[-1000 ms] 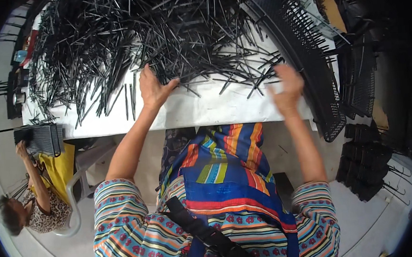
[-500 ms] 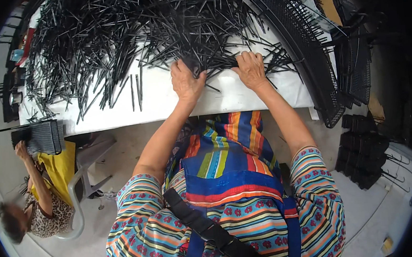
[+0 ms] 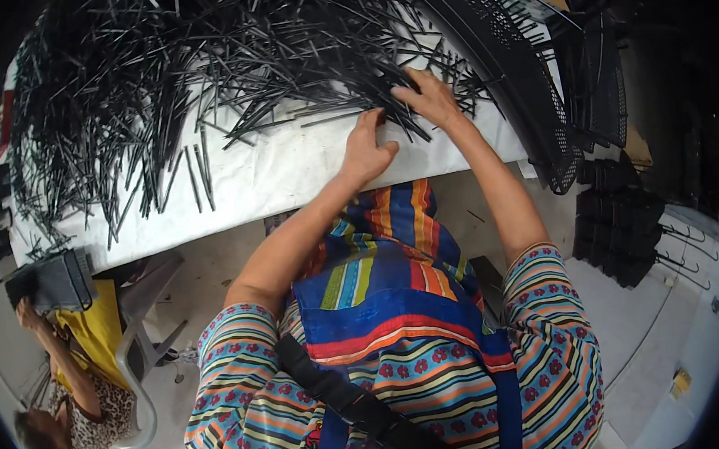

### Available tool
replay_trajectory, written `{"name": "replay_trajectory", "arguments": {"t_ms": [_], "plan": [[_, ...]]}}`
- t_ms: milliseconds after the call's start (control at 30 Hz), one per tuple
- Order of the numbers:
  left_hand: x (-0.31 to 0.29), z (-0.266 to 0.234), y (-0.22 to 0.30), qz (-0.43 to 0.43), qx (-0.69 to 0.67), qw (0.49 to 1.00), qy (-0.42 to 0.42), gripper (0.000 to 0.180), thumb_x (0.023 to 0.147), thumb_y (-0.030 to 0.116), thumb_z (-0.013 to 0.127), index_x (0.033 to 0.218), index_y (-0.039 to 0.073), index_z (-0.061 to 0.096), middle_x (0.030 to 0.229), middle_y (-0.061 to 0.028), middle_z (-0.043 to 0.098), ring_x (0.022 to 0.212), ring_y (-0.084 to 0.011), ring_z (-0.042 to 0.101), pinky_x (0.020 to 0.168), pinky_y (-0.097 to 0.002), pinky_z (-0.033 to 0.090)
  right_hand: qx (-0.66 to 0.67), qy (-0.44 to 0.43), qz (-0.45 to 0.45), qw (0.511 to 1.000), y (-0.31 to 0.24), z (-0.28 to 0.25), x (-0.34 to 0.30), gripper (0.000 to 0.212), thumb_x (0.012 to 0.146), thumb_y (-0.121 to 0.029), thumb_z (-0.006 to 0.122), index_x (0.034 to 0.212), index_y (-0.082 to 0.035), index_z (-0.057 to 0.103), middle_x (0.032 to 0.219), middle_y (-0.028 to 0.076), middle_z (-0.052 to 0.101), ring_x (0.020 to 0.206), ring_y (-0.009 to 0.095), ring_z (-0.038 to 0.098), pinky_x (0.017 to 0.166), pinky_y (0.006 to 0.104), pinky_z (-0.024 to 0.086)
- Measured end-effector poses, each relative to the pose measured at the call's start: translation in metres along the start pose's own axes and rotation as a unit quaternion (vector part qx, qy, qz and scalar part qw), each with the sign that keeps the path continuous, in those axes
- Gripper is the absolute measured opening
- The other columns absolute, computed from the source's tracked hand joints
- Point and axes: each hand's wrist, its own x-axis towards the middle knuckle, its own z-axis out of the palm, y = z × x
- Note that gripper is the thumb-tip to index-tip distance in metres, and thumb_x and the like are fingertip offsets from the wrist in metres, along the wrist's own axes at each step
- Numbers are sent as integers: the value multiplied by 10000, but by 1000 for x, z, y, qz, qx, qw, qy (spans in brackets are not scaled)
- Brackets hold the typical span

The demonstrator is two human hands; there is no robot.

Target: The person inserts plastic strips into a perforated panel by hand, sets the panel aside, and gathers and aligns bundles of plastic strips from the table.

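A large heap of thin black sticks point(image 3: 223, 59) covers most of the white-topped table. In front of me, a loose bunch of black sticks point(image 3: 398, 113) lies at the near edge of the heap, pointing various ways. My left hand point(image 3: 368, 147) is beside this bunch, its fingertips at the stick ends and its thumb held apart. On the other side, my right hand point(image 3: 430, 100) rests against the sticks with thumb and fingers spread. Neither hand is wrapped round anything. The tips of some right-hand fingers are hard to make out among the black sticks.
A long curved black mesh panel point(image 3: 502, 64) stands along the table's right side. Stacked black pieces with hooks point(image 3: 622, 223) are on the floor at right. At left, another person point(image 3: 79, 386) sits on a grey chair point(image 3: 140, 365), holding a dark mesh piece point(image 3: 55, 281).
My left hand has moved right, closer to my right hand, and its fingers have straightened. My right hand has opened its fingers. The view has shifted slightly.
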Motion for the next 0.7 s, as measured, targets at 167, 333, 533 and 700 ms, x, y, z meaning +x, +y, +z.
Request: {"name": "replay_trajectory", "arguments": {"t_ms": [167,333,533,700], "plan": [[23,-55,17,92,283,950,-90,395,716,0,628,1109,-3,606,1073,-153,644,790,-323,649,712,-397,522,-182,25,16,983,-37,19,-31,1227,557,-424,866,1502,-45,182,1445,166,376,1350,338,340,1096,585,196],[74,-73,48,316,437,799,-265,1009,617,164,814,1467,27,287,1506,-164,330,1412,-342,299,1150,-498,242,-106,150,-126,975,-17,27,-36,848,633,-174,801,1370,-7,417,1173,129,546,1040,312,534,895,417,378],[142,-58,52,344,487,729,-338,1055,573,381,849,1417,-12,353,1431,-181,424,1326,-329,406,1141,-440,263,-188,106,-190,958,2,3,-48,698,712,-200,734,1329,-15,465,1179,134,569,1055,291,542,892,406,397],[128,-62,47,325,481,755,-305,955,595,370,826,1382,11,420,1392,-166,451,1264,-307,454,1087,-416,329,-141,108,-179,968,-10,-31,-67,827,636,-314,789,1345,-34,470,1332,135,504,1236,315,470,1035,501,313]]}}
